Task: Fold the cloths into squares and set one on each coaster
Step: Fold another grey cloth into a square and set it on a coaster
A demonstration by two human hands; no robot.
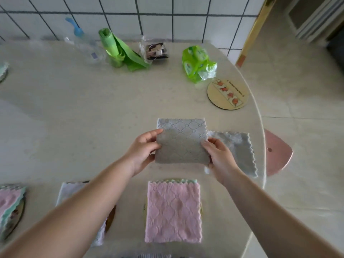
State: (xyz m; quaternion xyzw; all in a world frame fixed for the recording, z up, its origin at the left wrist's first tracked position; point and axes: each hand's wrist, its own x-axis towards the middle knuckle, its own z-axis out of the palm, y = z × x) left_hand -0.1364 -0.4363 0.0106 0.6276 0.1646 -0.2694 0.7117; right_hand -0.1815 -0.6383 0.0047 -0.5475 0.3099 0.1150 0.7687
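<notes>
So, one grey cloth [181, 144] is pinched at its side edges by the left hand [142, 149] and right hand [220, 158] above the table [74, 112]. One bare coaster [228, 94] is seen far right; one pink cloth [173, 211] is laid on another, and one unfolded grey-blue cloth [240, 151] is spread beside the right hand.

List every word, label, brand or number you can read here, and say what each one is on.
None can be read for certain.
Coaster: a line of dark print along its picture strip, too small to read.
Green pack: printed marks, blurred.
Bottle: a small purple label, too blurred to read.
Clear packet: no legible text.
Grey cloth and pink cloth: a stitched pattern only, no text.
</notes>
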